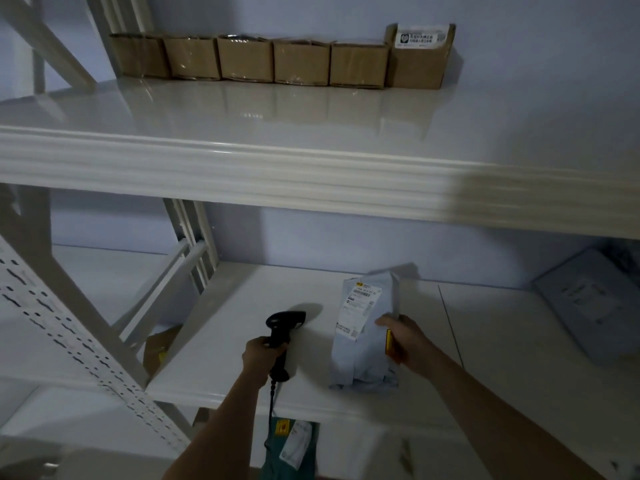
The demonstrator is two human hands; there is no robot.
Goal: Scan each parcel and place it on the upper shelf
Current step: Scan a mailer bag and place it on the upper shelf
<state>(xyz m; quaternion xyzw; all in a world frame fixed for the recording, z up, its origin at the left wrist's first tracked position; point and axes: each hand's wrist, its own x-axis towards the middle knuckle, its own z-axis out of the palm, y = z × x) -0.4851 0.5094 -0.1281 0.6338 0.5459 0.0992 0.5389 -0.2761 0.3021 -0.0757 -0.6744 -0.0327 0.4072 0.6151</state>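
While six cardboard boxes (284,60) already stand in a row at the back of the upper shelf (242,168), the work looks only partly done. On the lower shelf (242,341), the person's right hand (405,344) grips the edge of a pale grey mailer parcel (363,334), label facing up. Just beside it, the left hand (265,351) is wrapped around a black barcode scanner (282,330). Another grey parcel (588,303) waits at far right, and a green one (294,448) below.

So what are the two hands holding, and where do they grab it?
The left hand grips the black scanner by its handle. The right hand holds the grey parcel bag by its right edge.
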